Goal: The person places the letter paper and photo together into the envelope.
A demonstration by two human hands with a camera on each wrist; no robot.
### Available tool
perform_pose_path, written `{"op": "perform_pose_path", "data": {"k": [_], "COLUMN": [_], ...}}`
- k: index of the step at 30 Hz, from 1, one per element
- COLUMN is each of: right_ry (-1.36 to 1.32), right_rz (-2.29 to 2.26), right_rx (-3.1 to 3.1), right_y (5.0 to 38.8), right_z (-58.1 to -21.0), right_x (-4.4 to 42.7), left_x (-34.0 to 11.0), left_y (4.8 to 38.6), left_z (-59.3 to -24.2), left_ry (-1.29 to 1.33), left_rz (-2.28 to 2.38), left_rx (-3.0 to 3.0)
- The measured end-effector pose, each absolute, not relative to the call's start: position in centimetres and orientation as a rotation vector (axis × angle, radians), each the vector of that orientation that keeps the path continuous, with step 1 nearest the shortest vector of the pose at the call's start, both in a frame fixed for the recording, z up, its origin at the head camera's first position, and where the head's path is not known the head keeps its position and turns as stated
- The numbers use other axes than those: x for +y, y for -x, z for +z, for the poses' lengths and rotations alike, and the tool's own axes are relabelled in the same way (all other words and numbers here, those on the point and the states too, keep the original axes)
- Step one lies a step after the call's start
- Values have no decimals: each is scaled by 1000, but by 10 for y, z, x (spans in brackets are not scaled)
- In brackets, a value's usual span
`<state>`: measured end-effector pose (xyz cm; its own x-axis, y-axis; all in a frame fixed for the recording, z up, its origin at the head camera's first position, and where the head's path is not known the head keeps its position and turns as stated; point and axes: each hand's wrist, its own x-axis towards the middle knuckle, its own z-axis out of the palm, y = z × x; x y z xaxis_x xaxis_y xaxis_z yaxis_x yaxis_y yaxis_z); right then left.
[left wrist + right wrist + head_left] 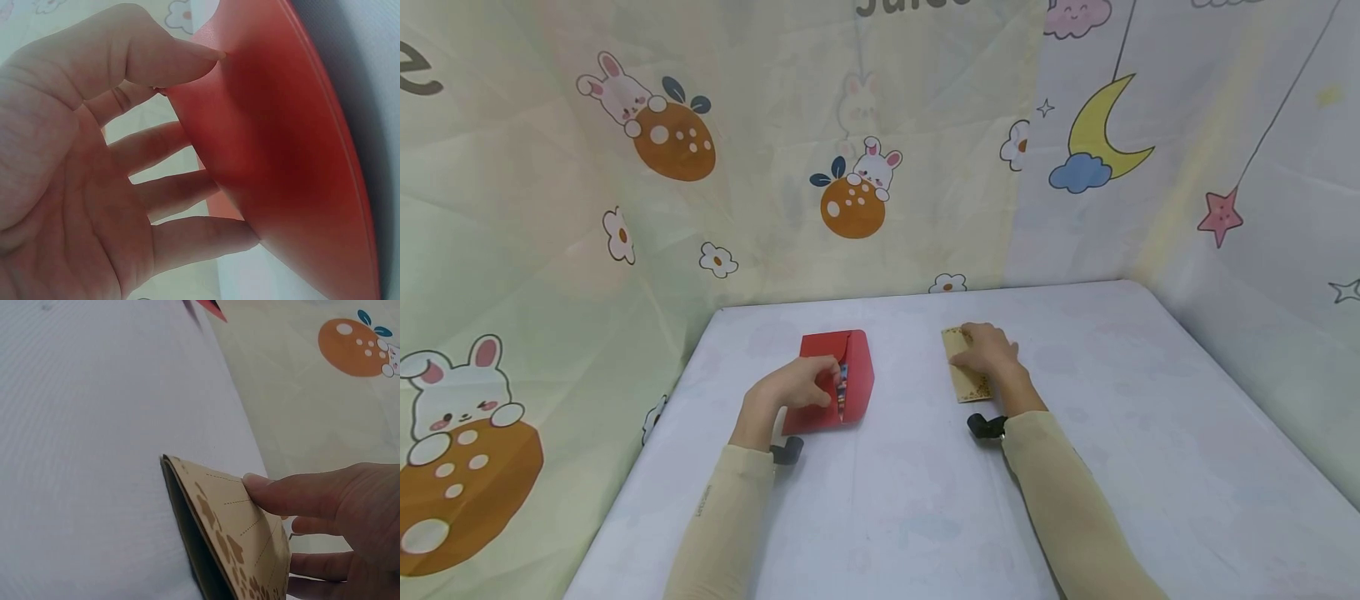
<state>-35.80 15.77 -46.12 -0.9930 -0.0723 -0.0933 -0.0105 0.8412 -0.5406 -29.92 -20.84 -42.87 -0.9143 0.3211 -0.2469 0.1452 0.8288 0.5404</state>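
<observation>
My left hand (792, 383) pinches the edge of a red envelope (860, 379) on the left part of the table. In the left wrist view its thumb lies on the red paper (281, 125) and the other fingers go behind the edge. A narrow colourful strip (842, 390) shows in the gap beside the fingers. To the right, my right hand (994, 352) holds a folded tan card (970, 383) printed with brown spots. The right wrist view shows the thumb on the card's dotted lines (240, 506), fingers at its far side, and the fold standing slightly apart.
Both hands work over a white-covered table (895, 517). A cloth backdrop (760, 208) with rabbits, flowers and a moon rises along the back and sides. Dark wrist-camera mounts (985, 427) sit below each hand.
</observation>
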Motion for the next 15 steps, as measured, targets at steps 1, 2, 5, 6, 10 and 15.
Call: {"op": "perform_pose_path", "data": {"k": [1, 2, 5, 6, 10, 15], "right_ry": [69, 70, 68, 65, 62, 93], "right_rz": [-851, -846, -840, -839, -817, -784], "right_rx": [2909, 2911, 2914, 2913, 2917, 2945], "right_y": [358, 358, 358, 358, 356, 356], "right_z": [-461, -461, -460, -460, -459, -458], "right_x": [158, 158, 157, 157, 156, 156], "left_x": [-208, -208, -208, -208, -209, -209], "left_y": [299, 299, 300, 300, 299, 300], "left_z": [-429, -429, -428, -428, -428, -427], "left_ry": [-353, -352, -349, -349, -352, -346], "left_rz": [756, 757, 762, 762, 759, 760], "left_rx": [2683, 2683, 2679, 2677, 2673, 2676]}}
